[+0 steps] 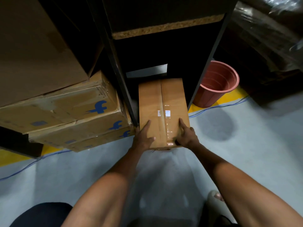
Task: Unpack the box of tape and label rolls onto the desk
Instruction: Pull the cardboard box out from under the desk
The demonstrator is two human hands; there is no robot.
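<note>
Box (pixel 163 112): sealed, on floor under dark desk frame (pixel 121 76), near end sticking out.
L hand (pixel 143 136): grips near-left corner, fingers over top.
R hand (pixel 186 136): grips near-right corner, so both can prob. drag it out.
Tape seam (pixel 161 102): intact, unpacking not begun.

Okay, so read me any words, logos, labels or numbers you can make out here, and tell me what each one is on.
"f": blue logo letter printed on the stacked cartons at left, seen at least three times.
White stickers on the taped box that both hands hold: print too small to read.
Blue-grey patches on the stacked cartons' sides: blurred, unreadable.
Nothing readable on the red bucket.
</note>
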